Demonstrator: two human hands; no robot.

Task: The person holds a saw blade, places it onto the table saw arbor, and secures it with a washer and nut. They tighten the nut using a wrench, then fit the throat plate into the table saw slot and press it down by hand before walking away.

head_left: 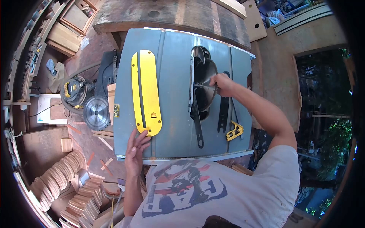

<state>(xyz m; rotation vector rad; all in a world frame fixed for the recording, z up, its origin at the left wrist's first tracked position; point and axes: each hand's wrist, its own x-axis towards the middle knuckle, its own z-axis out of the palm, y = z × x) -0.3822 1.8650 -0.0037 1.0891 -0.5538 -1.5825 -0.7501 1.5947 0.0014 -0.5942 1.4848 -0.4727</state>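
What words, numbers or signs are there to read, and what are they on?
Shirt: big letters, upside down, probably "GAP".
Yellow label at the saw table's left edge: too small to read.
Loose round blade: any print is too small to read.

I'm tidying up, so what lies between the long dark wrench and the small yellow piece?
The head view shows a flat black bar between the wrench and the small yellow piece.
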